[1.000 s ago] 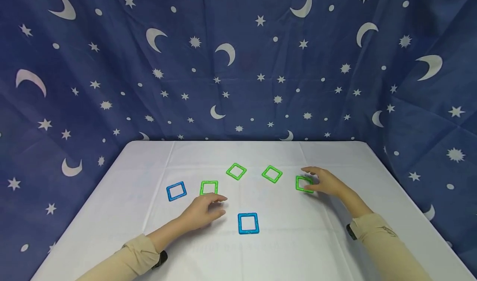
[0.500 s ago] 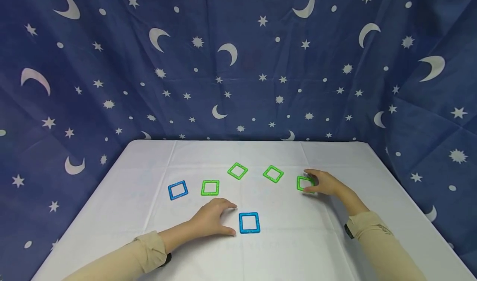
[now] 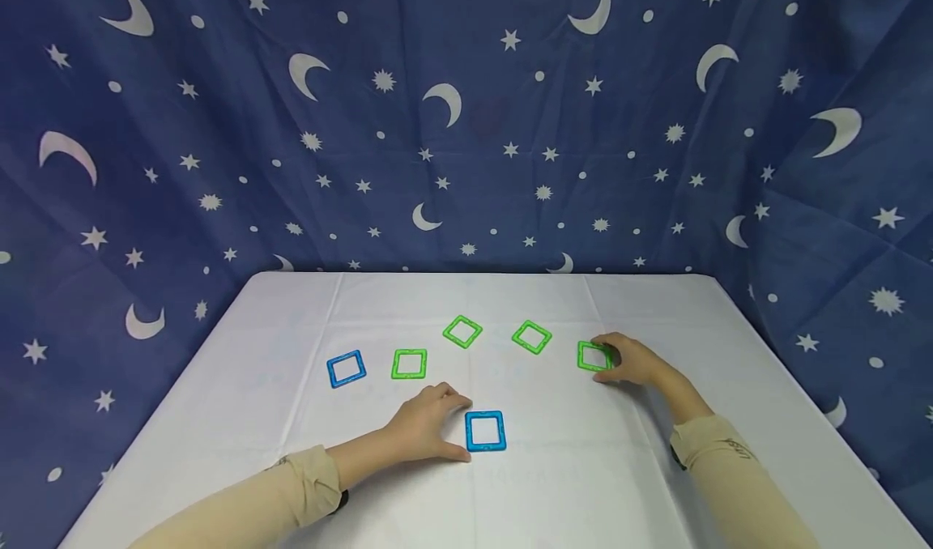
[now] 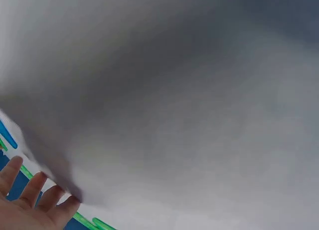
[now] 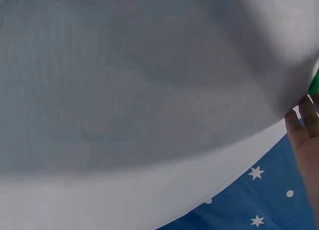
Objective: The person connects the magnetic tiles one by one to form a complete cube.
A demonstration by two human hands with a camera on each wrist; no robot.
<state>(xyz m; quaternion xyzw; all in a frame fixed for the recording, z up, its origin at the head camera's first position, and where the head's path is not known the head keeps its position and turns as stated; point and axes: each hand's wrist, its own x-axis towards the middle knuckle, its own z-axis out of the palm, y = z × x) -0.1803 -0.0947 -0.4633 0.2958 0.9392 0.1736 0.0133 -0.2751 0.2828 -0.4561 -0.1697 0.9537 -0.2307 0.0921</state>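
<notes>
My left hand point(image 3: 423, 427) is at the left side of a blue square magnetic tile frame point(image 3: 485, 448) near the table's middle. Its index fingertip is level with the tile's upper left corner and its thumb with the lower left, fingers spread. Farther right, my right hand point(image 3: 634, 363) grips a green square tile frame point(image 3: 580, 356), fingertips at its top edge and thumb at its bottom edge. That tile lies flat on the cloth. In the right wrist view a sliver of green tile point(image 5: 314, 83) shows beside the fingers point(image 5: 309, 120).
More tiles lie spread on the white-covered table point(image 3: 539, 500): a blue one point(image 3: 349, 382) at left, a green one point(image 3: 409, 376) beside it, and two turned green ones point(image 3: 474, 338) farther back. A blue curtain point(image 3: 481, 128) with moons and stars hangs behind.
My left hand has moved right, from in front of the left green tile to the blue tile's left side. My right hand's thumb has shifted from on top of the green tile to its lower edge.
</notes>
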